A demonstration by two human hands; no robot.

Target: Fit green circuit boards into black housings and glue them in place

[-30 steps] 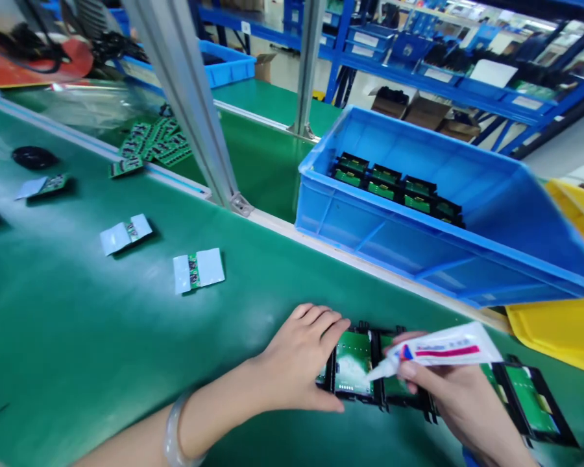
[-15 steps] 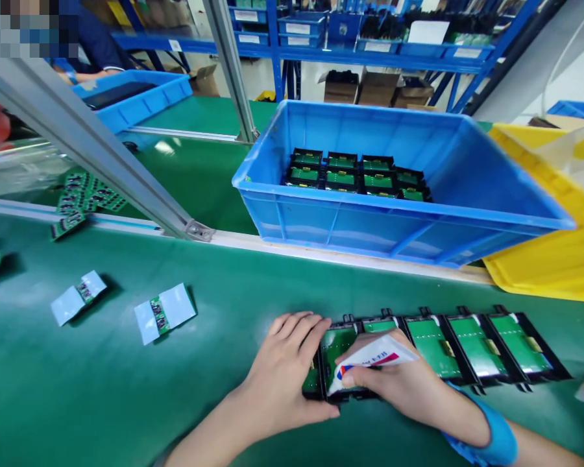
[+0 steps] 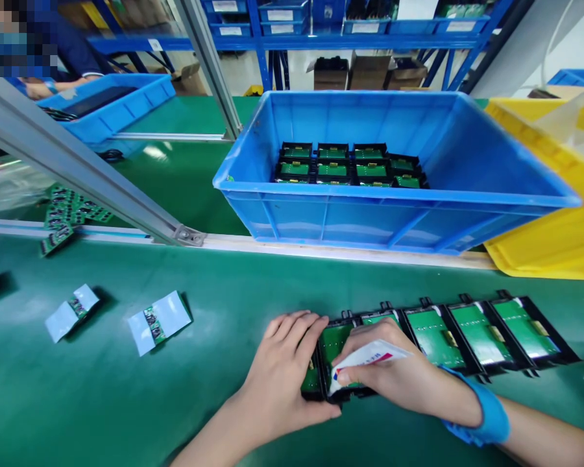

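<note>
My left hand (image 3: 279,370) grips the left end of a row of black plastic cases (image 3: 473,337), fingers on the far edge and thumb on the near one. Each case holds a green circuit board (image 3: 431,336). In my right hand (image 3: 403,373) a white glue tube (image 3: 377,355) with red and blue print is pinched, tilted nozzle-down. Its tip meets the near left corner of a case beside my left hand. The palm and fingers of my right hand hide part of the boards beneath. A blue band circles my right wrist.
A big blue bin (image 3: 394,217) with several cased boards stands behind the row, beside a yellow bin (image 3: 547,250). Two boards with pale blue pads (image 3: 168,314) lie left. A metal post (image 3: 111,168) rises near loose boards (image 3: 61,224). A person sits at a shallow blue tray (image 3: 141,107).
The camera view has shifted slightly. The tube stays at the same corner of the case, and my left hand keeps its hold on the row.
</note>
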